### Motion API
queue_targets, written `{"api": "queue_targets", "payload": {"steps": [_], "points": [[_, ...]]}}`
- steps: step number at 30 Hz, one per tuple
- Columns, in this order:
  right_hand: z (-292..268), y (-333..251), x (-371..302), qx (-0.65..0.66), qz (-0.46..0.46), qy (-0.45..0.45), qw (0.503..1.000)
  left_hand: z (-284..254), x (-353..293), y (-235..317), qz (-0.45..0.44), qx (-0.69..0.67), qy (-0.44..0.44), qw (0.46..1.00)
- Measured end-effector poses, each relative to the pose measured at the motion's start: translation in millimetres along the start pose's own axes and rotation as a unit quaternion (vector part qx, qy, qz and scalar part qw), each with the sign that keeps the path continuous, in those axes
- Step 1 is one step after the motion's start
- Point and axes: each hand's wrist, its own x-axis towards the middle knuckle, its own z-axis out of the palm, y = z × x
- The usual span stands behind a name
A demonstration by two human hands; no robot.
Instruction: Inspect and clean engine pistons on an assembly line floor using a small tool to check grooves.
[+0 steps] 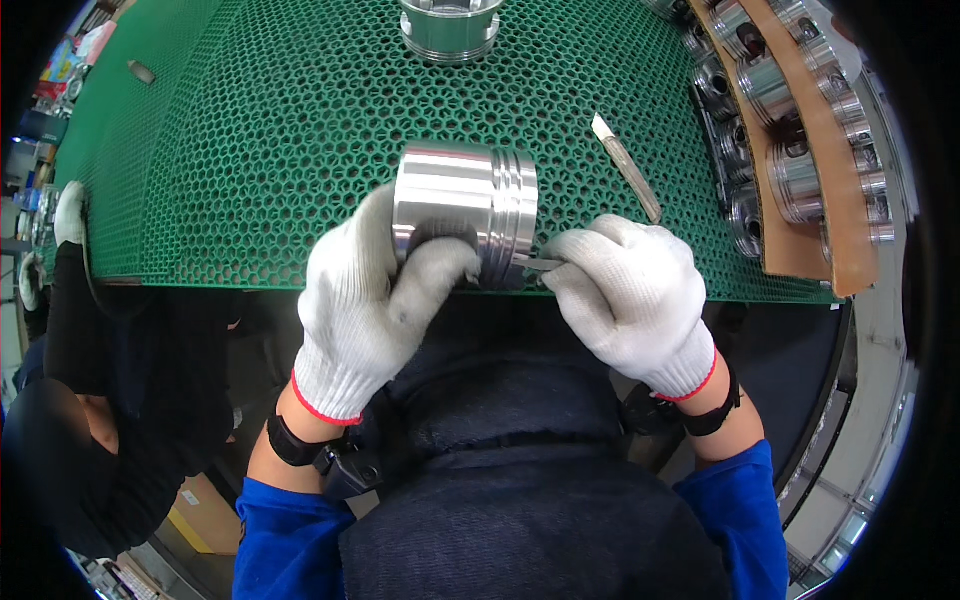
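A shiny metal engine piston (450, 190) lies on its side in my gloved left hand (365, 290), its ring grooves facing right. The fingers wrap round its left end and the thumb presses on the near side. My gloved right hand (625, 295) pinches a thin, flat metal strip (540, 264), whose tip meets the grooves at the piston's lower right. What kind of tool the strip is, I cannot tell, since the fingers cover most of it. Beyond my right hand, a narrow stick-like tool with a pale pointed tip (628, 168) rests on the green mat.
Green honeycomb matting (280, 130) covers the bench. Another piston (450, 30) stands at the far edge. On the right, several pistons sit in rows between brown cardboard dividers (800, 235). A co-worker in dark clothes (150, 370) is at the left, with a white-gloved hand (70, 213) on the bench.
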Motion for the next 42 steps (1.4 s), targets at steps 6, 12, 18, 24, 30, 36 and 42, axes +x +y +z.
{"api": "queue_targets", "payload": {"steps": [6,12,18,24,30,36,42], "points": [[14,5,-1,-0.101,-0.018,-0.03,0.994,8,23,-6,-0.025,-0.038,0.046,0.998],[-4,22,-8,-0.084,0.022,0.014,0.996,-42,39,-1,-0.084,-0.073,0.06,0.992],[0,40,-21,-0.118,0.032,0.049,0.991,-165,93,-51,0.014,0.537,0.133,0.833],[4,42,-18,-0.124,0.039,0.047,0.99,-115,119,-47,0.192,0.486,0.103,0.846],[7,43,-19,-0.132,0.016,0.068,0.989,-36,171,-20,0.382,0.474,-0.066,0.79],[9,41,-22,-0.132,0.022,0.074,0.988,-46,150,-10,0.388,0.445,-0.094,0.801],[7,41,-24,-0.139,0.016,0.089,0.986,-46,31,5,-0.067,-0.229,0.013,0.971]]}}
